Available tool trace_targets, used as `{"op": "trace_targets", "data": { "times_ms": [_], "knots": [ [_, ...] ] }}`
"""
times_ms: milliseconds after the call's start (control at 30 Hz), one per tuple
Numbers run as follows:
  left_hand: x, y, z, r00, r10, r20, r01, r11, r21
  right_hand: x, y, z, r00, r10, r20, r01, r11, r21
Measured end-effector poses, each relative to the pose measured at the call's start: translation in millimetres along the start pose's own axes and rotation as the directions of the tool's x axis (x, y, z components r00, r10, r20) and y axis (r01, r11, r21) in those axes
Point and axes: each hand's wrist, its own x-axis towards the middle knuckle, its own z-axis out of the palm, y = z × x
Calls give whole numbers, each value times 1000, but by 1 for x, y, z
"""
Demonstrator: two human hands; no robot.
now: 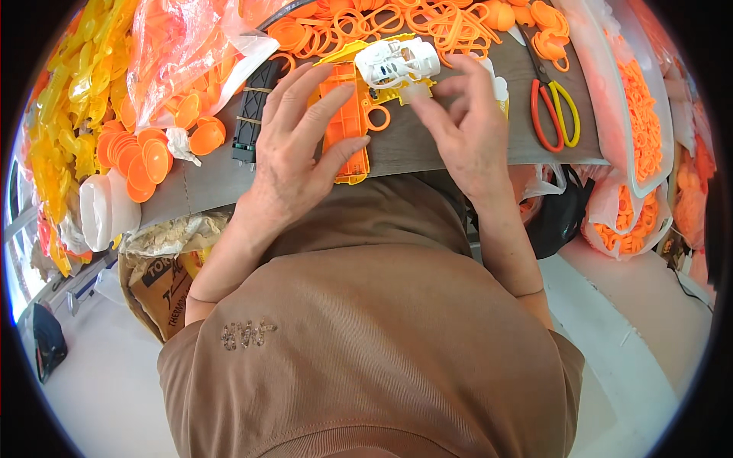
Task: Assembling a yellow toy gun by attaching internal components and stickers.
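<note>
On the work surface in front of me lies an orange and yellow plastic shell (347,126), like the body of a toy. Fingers spread, my left hand (294,141) rests over its left side, with the thumb along its lower right edge. A white rounded plastic part with openings (397,63) sits at the shell's upper right. My right hand (469,126) is open beside this part, thumb and forefinger apart. Its thumb tip looks pale and blurred near the part's lower edge. An orange ring (378,117) stands out from the shell's right side.
Left of my left hand lies a dark banded block (254,111). Orange cups (145,156) and a bag of orange parts (187,57) are farther left. Orange loops (351,27) line the back. Red-and-yellow-handled scissors or pliers (553,111) and a bin (637,114) stand right.
</note>
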Motion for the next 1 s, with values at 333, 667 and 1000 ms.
{"op": "trace_targets", "data": {
  "times_ms": [333, 667, 1000],
  "knots": [
    [-2, -9, 7, 1000, 12, 25, -12, 1000, -3, -4, -8, 4, 816, -532, 227, 565, 651, -507],
    [5, -7, 7, 1000, 27, 12, -27, 999, -26, 7, -25, 9, 844, -208, 494, 455, 766, -454],
    [3, -5, 12, 998, 50, 32, -50, 999, -14, 4, -18, -50, 894, -357, 271, 431, 851, -300]
  ]
}}
